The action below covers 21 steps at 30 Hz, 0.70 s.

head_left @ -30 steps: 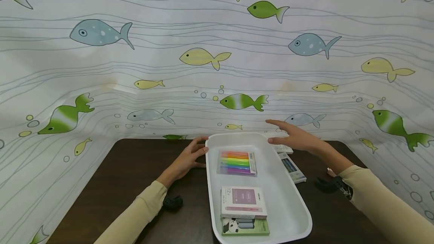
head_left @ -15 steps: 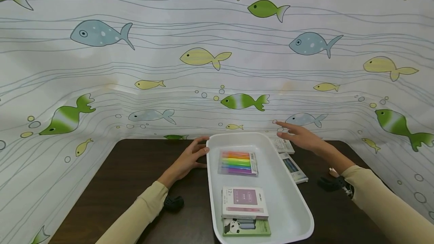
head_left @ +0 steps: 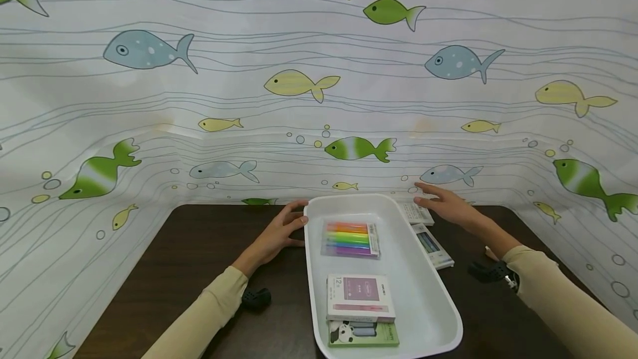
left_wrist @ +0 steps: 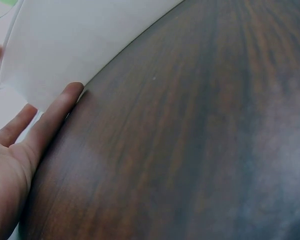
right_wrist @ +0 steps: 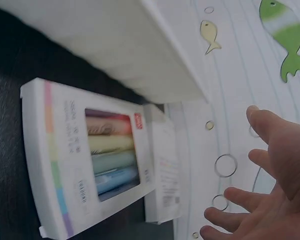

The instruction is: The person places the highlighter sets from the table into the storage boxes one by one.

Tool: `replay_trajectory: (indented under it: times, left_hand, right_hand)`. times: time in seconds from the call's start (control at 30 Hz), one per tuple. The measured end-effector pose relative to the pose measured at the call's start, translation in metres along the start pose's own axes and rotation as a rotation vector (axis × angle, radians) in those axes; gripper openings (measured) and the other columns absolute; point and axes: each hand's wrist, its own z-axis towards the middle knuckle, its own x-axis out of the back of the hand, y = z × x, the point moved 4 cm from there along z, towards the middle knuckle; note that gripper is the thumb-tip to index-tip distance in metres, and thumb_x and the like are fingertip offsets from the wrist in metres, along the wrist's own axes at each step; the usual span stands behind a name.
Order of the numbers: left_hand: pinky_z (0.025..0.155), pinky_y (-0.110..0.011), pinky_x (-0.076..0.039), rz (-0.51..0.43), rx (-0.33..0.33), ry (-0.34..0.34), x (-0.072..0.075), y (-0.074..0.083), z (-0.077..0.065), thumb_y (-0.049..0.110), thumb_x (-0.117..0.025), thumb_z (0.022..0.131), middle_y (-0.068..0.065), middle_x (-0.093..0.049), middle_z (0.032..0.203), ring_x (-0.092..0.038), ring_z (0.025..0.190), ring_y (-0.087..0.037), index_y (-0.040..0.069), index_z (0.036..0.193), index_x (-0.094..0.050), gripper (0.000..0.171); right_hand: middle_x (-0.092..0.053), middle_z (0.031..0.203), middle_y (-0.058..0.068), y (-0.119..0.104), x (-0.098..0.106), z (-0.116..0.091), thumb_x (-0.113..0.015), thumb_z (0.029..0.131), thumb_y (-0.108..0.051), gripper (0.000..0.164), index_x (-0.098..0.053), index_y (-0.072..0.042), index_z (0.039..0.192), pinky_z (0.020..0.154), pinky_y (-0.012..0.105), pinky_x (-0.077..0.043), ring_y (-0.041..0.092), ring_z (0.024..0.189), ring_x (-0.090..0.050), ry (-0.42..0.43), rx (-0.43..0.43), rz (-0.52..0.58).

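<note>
My left hand (head_left: 271, 237) touches the back left corner of a white plastic tray (head_left: 426, 314). In the left wrist view, its fairly straight fingers (left_wrist: 47, 122) lie along the tray's outer wall, one fingertip down at the bottom edge. Off the tray's back right side, my right hand (head_left: 448, 206) hovers with fingers spread and nothing in it. Inside the tray lie a clear pack of rainbow-coloured highlighters (head_left: 349, 239), and a white and mauve box (head_left: 360, 297) partly over a green panda box (head_left: 363, 334).
Right of the tray, a white windowed box of coloured pens (right_wrist: 112, 150) lies beside another white box (right_wrist: 162, 170). The dark wood table (head_left: 209, 270) meets a fish-print sheet (head_left: 299, 32) at the back and sides. A small pale item (head_left: 491, 254) shows near the right wrist.
My right hand has drawn away from the tray's back right rim, to the right and slightly down, uncovering more of the far white box. My left hand and the tray stay almost in place.
</note>
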Motion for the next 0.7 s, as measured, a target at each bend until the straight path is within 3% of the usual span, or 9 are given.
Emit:
replay_trajectory:
  times: [0.33,0.7]
  left_hand:
    - [0.088,-0.055,-0.055,0.005,0.008,-0.003,0.001,-0.002,0.002,0.027,-0.058,0.108,-0.016,-0.036,0.153,-0.047,0.132,-0.038,0.026,0.155,-0.036,0.052]
    - [0.087,-0.054,-0.056,0.001,0.003,0.003,0.001,-0.001,0.001,0.025,-0.058,0.108,-0.017,-0.037,0.152,-0.048,0.132,-0.039,0.024,0.155,-0.036,0.052]
  right_hand:
    - [-0.015,0.164,0.027,0.027,-0.008,0.008,-0.055,0.107,-0.043,0.071,-0.027,-0.007,0.162,0.101,0.071,-0.037,0.055,0.140,-0.030,0.001,-0.006,0.027]
    - [-0.015,0.164,0.028,0.038,-0.010,0.017,-0.055,0.105,-0.047,0.074,-0.028,-0.006,0.161,0.102,0.075,-0.033,0.056,0.141,-0.026,-0.016,-0.030,-0.032]
